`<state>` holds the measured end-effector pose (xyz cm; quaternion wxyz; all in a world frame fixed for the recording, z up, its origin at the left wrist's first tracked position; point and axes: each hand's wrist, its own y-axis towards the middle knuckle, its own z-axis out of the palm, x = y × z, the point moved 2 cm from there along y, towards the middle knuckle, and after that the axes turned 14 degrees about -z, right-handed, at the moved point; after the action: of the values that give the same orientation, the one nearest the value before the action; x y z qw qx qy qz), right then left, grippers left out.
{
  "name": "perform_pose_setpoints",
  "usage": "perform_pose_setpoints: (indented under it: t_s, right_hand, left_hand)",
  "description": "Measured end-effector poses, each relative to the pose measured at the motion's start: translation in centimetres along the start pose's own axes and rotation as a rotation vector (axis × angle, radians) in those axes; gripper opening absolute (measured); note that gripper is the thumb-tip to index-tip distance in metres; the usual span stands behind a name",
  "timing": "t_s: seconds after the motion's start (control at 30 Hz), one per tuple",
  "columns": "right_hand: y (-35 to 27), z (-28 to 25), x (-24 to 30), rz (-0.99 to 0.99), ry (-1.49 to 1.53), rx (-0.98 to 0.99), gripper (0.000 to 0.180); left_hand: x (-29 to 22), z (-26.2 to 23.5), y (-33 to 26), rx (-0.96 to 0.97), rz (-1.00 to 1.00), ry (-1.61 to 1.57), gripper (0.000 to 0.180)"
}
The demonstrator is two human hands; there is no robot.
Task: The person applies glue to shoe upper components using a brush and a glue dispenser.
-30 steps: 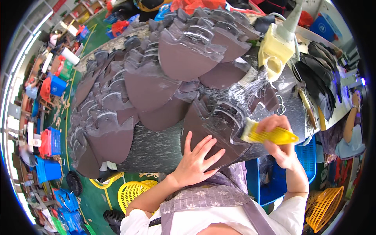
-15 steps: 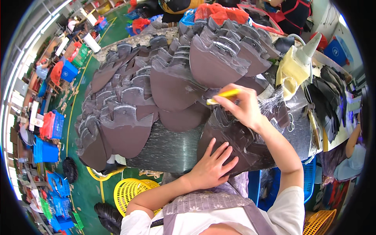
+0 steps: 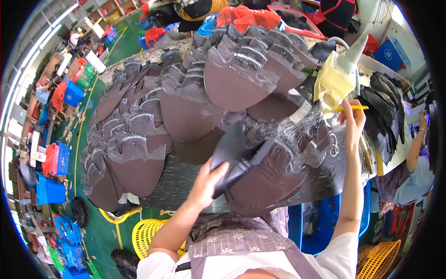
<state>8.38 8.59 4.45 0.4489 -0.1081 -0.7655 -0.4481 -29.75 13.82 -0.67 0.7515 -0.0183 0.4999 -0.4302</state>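
Note:
My left hand [image 3: 205, 182] is closed on a folded black shoe-upper piece [image 3: 232, 146], raised over the near middle of the table. Under and beside it lie dark brown curved pieces [image 3: 265, 181], with thin glue-like strings [image 3: 302, 128] across them. In my right hand [image 3: 353, 122] is a yellow-handled brush [image 3: 360, 107]; its working end reaches the opening of a cream-yellow glue container [image 3: 335, 76] with a pale cone on top, and the tip is hidden. Overlapping brown pieces with grey, shiny edges [image 3: 241, 79] are heaped on the left and far side.
Black curved pieces [image 3: 381, 121] are stacked to the right of the container. Below the table edge stand a blue bin [image 3: 320, 232] and yellow baskets [image 3: 146, 235]. Another person [image 3: 413, 172] sits at the right; red bags [image 3: 246, 18] lie beyond the heap.
My left hand has lifted from the brown pieces and now holds the black piece. My right hand has moved right with the brush, from above the pieces to the container.

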Motion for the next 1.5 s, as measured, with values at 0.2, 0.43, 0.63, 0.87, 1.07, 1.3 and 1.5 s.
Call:
perform_pose_setpoints:
  t_s: [0.2, 0.43, 0.63, 0.87, 1.07, 1.3, 1.5]
  right_hand:
    - [-7.7, 9.2, 7.6, -0.269, 0.574, 0.608, 0.018]
    - [-2.2, 2.0, 0.7, -0.389, -0.072, 0.006, 0.008]
    - [2.6, 1.2, -2.1, -0.278, -0.668, 0.339, 0.029]
    - [-5.0, 3.9, 2.7, 0.283, 0.518, 0.502, 0.019]
    - [-4.1, 6.1, 2.8, 0.068, 0.558, 0.564, 0.021]
    - [-8.3, 5.9, 1.2, 0.128, 0.469, 0.488, 0.023]
    - [-8.7, 3.2, 5.1, 0.161, 0.460, 0.271, 0.022]
  left_hand:
    - [-0.1, -1.4, 0.3, 0.019, -0.064, -0.194, 0.038]
    - [-5.7, 0.4, -4.7, -0.405, 0.526, 0.024, 0.035]
    - [-11.6, 4.0, 1.9, -0.656, 1.043, 1.592, 0.053]
    - [1.0, 5.2, -1.3, 0.034, 0.798, 1.642, 0.062]
    - [3.8, 4.7, -0.7, 0.072, 0.716, 1.724, 0.064]
    - [4.0, 3.9, -0.8, 0.035, 0.746, 1.678, 0.059]
    - [3.9, 4.1, -1.1, 0.029, 0.758, 1.659, 0.057]
